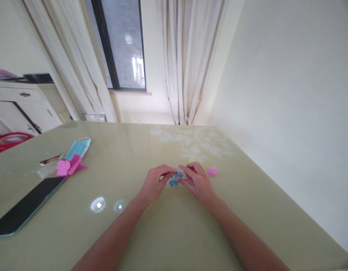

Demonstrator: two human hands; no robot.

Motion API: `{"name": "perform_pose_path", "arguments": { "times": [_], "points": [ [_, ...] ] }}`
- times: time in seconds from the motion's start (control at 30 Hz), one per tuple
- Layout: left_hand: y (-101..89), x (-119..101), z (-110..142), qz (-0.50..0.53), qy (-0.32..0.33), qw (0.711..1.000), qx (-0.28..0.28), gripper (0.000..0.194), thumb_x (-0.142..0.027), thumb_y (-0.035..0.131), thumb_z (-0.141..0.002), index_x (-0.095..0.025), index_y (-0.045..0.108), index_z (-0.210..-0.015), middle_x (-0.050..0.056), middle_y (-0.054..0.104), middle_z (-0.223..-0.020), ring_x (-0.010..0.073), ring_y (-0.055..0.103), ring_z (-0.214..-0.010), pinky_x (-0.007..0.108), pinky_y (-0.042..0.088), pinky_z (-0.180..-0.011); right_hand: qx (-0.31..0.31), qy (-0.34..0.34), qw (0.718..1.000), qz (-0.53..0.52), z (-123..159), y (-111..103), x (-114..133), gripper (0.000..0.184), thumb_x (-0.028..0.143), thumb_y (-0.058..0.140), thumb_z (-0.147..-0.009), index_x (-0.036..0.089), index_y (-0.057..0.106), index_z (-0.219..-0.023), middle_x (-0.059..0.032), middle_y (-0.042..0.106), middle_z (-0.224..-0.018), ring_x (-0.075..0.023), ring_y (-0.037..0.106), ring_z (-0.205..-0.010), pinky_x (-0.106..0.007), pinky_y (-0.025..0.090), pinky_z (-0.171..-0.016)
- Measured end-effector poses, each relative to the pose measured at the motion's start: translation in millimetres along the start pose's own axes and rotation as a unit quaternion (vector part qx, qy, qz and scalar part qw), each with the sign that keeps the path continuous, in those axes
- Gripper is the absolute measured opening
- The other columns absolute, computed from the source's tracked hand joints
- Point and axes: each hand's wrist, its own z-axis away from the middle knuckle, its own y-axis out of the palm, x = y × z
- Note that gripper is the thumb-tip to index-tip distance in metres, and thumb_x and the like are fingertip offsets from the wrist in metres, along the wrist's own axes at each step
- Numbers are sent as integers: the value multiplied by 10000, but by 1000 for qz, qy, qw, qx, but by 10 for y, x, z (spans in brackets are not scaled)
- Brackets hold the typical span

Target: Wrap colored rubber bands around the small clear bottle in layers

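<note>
The room has pale walls, a window [123, 45] with dark frame, and long cream curtains [181, 56] at both sides of it. At the far left stands a white cabinet [24, 101] with drawers.

The biggest thing near the person is the table [128, 150], which has a glossy greenish-beige top and a white floral pattern at its far right part (the top is so shiny that it shows round light reflections). On the left side of the table lies a long black panel [27, 207] with a pale green edge. Just beyond it is a blue face mask [78, 148], and a bright pink piece [69, 166] is against the near end of the mask. A narrow brown and white item [51, 159] lies to the left of the mask.

The left hand [155, 182] and the right hand [199, 182] meet above the table. Both hold, between bent fingers, a small clear crinkled packet [181, 174]. Something blue [173, 181] shows just below the packet; I cannot tell if it is a part of it. A small pink ball-like thing [212, 171] lies on the table, to the right of the right hand and apart from it.
</note>
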Motion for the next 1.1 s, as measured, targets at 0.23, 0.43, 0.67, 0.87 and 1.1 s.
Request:
{"name": "perform_pose_path", "arguments": {
  "times": [0.23, 0.43, 0.67, 0.87, 1.1],
  "points": [
    [92, -10, 15, 55, -36, 994, -91, 141, -344, 743, -890, -204, 753, -878, 21, 776, -836, 170, 738, -767, 279, 620, -759, 2, -3, 1000, -2, 16, 27, 49, 451, 359, 789, -900, 300, 696, -1338, -101, 666, -1062, -277, 654, -985, -431, 585, -866],
    [143, -23, 123, -34, 85, 991, -98, 160, -280, 592, -1016, -224, 725, -945, 35, 790, -966, 161, 746, -930, 275, 593, -889, 13, 29, 997, -68, 21, 2, 169, 426, 423, 738, -940, 283, 684, -1339, -96, 686, -1092, -267, 672, -1003, -413, 578, -890],
    [125, 24, 192, -100, 193, 969, -119, 184, -184, 561, -1029, -228, 707, -1132, 69, 790, -1104, 167, 747, -1036, 291, 587, -975, 20, 51, 993, -107, 6, -10, 275, 424, 450, 772, -910, 260, 704, -1282, -81, 689, -1068, -256, 676, -969, -383, 567, -869],
    [67, 16, 223, -122, 256, 954, -95, 288, -115, 529, -1023, -233, 678, -1240, 70, 779, -1202, 169, 735, -1114, 287, 585, -998, 21, 37, 991, -126, 12, 20, 330, 381, 459, 769, -912, 236, 711, -1216, -80, 695, -1068, -252, 664, -968, -362, 546, -852],
    [18, 37, 117, -108, 213, 961, -141, 319, -151, 486, -1049, -238, 646, -1311, 96, 737, -1251, 184, 693, -1174, 346, 566, -1035, -11, 82, 982, -168, -46, -16, 284, 329, 435, 742, -934, 228, 725, -1189, -62, 680, -993, -226, 647, -887, -345, 535, -814]
  ]
}}
